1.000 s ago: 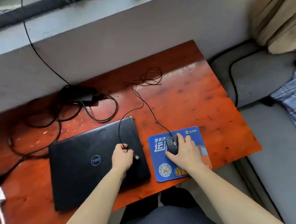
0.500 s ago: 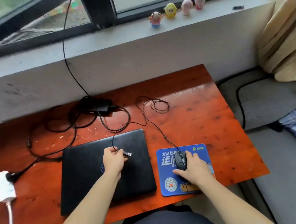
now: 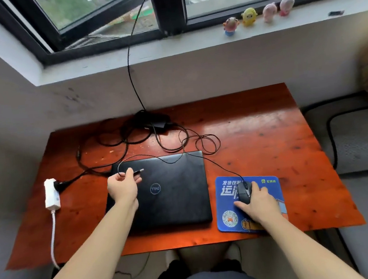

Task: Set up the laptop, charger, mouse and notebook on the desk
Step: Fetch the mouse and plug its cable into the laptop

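- The desk carries everything here; no notebook shows on it.
- The laptop lies closed at the near middle.
- The mouse pad sits just right of it, where my right hand falls.
- The charger lies at the far edge among its cable loops.
- My right hand is curled round the mouse on the pad, steadying it.
- My left hand pinches the USB plug over the lid's far-left corner, its tip free, I judge for a side port.
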The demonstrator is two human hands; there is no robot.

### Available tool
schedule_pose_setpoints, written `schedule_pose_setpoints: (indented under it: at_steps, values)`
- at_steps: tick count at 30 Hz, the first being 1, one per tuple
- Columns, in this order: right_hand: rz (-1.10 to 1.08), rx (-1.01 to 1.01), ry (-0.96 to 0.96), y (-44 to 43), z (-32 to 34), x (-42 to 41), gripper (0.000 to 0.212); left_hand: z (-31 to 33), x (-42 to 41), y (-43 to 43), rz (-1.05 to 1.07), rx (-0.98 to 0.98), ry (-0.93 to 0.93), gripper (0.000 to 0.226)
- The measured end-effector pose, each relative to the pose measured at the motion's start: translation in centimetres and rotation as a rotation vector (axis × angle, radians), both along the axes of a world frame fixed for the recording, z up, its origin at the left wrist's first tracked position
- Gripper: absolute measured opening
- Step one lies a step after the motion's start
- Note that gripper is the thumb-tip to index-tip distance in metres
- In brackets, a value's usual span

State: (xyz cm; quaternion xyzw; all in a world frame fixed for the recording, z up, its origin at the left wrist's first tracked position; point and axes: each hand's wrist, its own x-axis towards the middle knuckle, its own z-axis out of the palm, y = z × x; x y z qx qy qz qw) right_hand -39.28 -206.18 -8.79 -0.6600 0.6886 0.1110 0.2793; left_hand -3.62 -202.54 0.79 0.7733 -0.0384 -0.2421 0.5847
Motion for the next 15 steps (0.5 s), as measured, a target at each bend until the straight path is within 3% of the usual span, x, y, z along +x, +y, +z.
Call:
schedule_pose_setpoints:
  at_steps: [7,12,15]
  values:
    - [-0.044,-0.113,0.169,1.5,2.1,3.0,0.111,3.5,3.5,-0.1,-0.247,-0.064,-0.053,0.013]
    - [-0.094,-0.293,-0.157,1.9,6.4,11.6,0.083,5.1,7.1,1.0,-0.431,-0.167,0.011,0.009]
    - [-0.203,-0.236,-0.368,2.1,8.3,17.1,0.065,5.6,9.4,2.0,-0.554,-0.206,0.031,0.008]
